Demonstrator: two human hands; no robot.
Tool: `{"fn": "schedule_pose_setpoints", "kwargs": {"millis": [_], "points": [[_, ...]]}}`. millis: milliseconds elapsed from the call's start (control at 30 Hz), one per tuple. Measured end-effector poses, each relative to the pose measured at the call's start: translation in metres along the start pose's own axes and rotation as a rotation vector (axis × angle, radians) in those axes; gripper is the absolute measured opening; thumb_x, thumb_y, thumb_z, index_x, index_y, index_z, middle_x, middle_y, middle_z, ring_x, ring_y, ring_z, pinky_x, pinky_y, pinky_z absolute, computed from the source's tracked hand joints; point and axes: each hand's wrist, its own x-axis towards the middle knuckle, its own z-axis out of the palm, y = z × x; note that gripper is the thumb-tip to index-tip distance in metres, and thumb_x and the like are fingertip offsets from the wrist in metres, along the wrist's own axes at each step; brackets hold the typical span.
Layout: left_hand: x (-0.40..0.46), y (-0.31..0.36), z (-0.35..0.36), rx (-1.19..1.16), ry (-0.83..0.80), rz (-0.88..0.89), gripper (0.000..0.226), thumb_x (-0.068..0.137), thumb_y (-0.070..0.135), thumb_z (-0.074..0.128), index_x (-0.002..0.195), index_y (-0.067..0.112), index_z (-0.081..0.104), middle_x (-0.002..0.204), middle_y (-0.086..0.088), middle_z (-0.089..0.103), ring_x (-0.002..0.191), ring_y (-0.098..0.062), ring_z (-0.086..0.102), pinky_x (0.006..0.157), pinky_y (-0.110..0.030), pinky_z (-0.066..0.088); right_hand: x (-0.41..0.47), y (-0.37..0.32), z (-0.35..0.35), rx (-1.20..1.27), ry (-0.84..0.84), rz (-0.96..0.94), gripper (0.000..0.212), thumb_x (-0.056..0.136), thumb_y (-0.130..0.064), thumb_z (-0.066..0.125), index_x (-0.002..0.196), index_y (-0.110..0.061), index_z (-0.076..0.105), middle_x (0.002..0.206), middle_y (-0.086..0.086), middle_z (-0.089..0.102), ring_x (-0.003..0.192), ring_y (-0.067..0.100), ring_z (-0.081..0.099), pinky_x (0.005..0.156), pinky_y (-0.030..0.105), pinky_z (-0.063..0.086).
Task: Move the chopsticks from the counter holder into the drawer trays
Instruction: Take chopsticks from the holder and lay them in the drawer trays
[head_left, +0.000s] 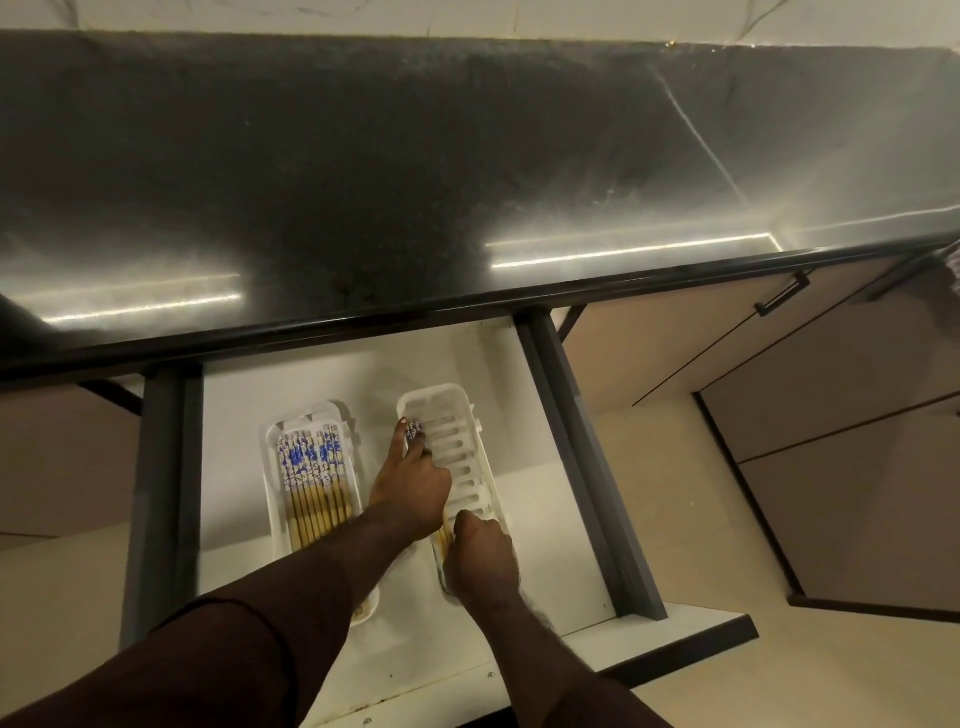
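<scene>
Both my hands are in the open drawer (249, 395): my left hand (413, 486) and right hand (483, 553) pinch a few chopsticks (415, 430) along the right tray's (457, 410) left edge. The left tray (270, 467) holds a full row of chopsticks.

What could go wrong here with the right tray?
1. The chopsticks lie along the slotted right tray; a tip might catch in a slot.
2. Both hands, left and right, press on the tray, which might slide on the drawer floor.
3. The left forearm crosses the full left tray and could knock it when it withdraws.
</scene>
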Motion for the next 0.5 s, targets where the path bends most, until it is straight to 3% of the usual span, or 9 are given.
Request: {"fn": "schedule_pose_setpoints", "kwargs": {"millis": [200,333,500], "points": [[-0.013,-0.003,-0.014,-0.043,0.024,-0.017,0.033,0.089,0.036,0.053,0.115,0.021,0.066,0.130,-0.005,0.064,0.144,-0.029,0.029,0.115,-0.055,-0.015,-0.004,-0.011,-0.030,0.030,0.031,-0.018,0.025,0.090,-0.024,0.058,0.113,-0.013,0.060,0.112,0.010,0.066,0.100,0.030,0.065,0.088,0.036,0.054],[-0.027,-0.014,-0.040,-0.181,0.142,-0.016,0.028,0.088,0.029,0.052,0.111,0.024,0.067,0.123,0.000,0.066,0.138,-0.025,0.037,0.117,-0.053,-0.008,-0.013,-0.025,-0.070,0.115,0.161,-0.009,0.019,0.087,-0.023,0.063,0.106,-0.018,0.064,0.106,0.009,0.068,0.092,0.030,0.067,0.078,0.033,0.055],[-0.052,-0.030,-0.080,-0.322,0.305,-0.002,0.030,0.090,0.028,0.060,0.119,0.025,0.067,0.126,0.000,0.066,0.136,-0.023,0.043,0.120,-0.051,0.003,-0.036,-0.046,-0.114,0.170,0.289,-0.024,0.019,0.086,-0.026,0.067,0.104,-0.020,0.067,0.104,0.005,0.071,0.092,0.026,0.067,0.082,0.037,0.056]]}}
